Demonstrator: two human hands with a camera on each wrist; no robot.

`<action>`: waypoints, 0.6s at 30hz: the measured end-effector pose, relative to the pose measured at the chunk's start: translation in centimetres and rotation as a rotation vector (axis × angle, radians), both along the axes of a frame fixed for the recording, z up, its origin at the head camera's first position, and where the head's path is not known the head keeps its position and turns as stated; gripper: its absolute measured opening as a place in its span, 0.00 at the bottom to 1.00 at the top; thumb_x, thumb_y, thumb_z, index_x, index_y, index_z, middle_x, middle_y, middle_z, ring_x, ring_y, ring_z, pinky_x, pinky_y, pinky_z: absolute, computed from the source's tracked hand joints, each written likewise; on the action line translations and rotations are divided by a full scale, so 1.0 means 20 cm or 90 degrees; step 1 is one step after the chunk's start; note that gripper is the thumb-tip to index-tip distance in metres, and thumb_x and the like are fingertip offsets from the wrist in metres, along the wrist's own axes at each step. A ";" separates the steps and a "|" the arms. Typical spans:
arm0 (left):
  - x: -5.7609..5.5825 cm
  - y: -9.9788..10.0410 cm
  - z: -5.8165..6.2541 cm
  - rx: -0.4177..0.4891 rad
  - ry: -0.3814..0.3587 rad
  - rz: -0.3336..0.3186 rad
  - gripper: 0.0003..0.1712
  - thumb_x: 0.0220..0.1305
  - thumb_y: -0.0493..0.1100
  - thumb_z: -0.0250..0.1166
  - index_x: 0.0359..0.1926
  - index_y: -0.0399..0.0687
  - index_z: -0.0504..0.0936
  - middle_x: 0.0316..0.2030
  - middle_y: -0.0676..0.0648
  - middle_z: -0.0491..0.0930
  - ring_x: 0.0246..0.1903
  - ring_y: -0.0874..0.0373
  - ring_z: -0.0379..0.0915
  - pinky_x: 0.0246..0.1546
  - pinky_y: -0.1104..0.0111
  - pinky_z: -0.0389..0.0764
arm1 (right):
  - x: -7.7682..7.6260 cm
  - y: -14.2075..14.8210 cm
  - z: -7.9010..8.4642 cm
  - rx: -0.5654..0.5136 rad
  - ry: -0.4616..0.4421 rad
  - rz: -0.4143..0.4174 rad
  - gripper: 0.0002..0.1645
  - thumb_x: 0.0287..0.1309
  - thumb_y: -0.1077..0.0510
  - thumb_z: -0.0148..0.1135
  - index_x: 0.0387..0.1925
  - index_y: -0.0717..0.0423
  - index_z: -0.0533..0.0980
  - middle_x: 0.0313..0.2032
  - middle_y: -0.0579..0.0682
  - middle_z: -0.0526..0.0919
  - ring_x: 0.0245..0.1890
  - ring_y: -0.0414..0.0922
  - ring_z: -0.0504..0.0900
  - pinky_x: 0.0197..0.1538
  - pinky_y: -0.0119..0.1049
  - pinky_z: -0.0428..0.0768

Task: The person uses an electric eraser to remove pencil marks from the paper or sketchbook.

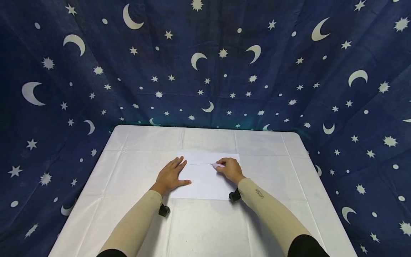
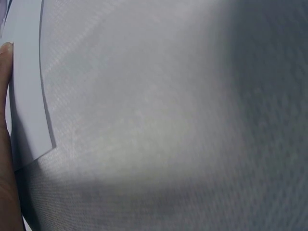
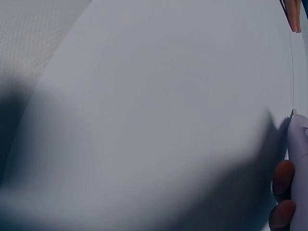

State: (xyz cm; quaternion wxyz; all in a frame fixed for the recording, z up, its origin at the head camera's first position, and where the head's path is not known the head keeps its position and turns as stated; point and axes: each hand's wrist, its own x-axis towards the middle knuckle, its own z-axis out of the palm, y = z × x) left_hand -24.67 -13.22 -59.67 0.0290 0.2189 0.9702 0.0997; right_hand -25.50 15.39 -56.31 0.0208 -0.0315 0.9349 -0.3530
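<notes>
A white sheet of paper (image 1: pixel 202 182) lies flat on the table. My left hand (image 1: pixel 172 175) rests with spread fingers on its left edge; the left wrist view catches only part of that hand (image 2: pixel 6 144) beside a paper corner (image 2: pixel 30 96). Over the right part of the sheet, my right hand (image 1: pixel 232 169) grips a thick lavender pen-shaped tool (image 1: pixel 217 165). In the right wrist view the tool (image 3: pixel 299 168) has a small pale tip, right at the end of a thin straight line (image 3: pixel 292 72). That line runs leftward across the upper paper toward the left hand's fingertips (image 3: pixel 292 17).
A white cloth with fold creases covers the table (image 1: pixel 138 171). Behind and at both sides hangs a dark blue curtain (image 1: pixel 179 64) with moons and stars. Small black devices (image 1: pixel 164 210) sit on both wrists, below beige sleeves (image 1: pixel 135 223).
</notes>
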 end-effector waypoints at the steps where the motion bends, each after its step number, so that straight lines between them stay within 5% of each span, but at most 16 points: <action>1: 0.00 0.00 0.00 0.003 0.000 -0.001 0.58 0.40 0.82 0.48 0.69 0.56 0.53 0.68 0.51 0.46 0.67 0.54 0.38 0.64 0.61 0.43 | 0.00 0.00 0.00 0.001 0.001 0.001 0.11 0.43 0.53 0.69 0.34 0.46 0.83 0.32 0.43 0.81 0.33 0.40 0.76 0.39 0.37 0.74; 18: 0.00 0.00 -0.01 -0.007 -0.006 0.009 0.59 0.38 0.84 0.44 0.69 0.59 0.51 0.69 0.54 0.44 0.67 0.56 0.36 0.65 0.63 0.41 | 0.01 0.04 0.01 0.005 -0.015 -0.022 0.11 0.44 0.53 0.69 0.34 0.47 0.83 0.32 0.42 0.82 0.35 0.40 0.77 0.40 0.36 0.74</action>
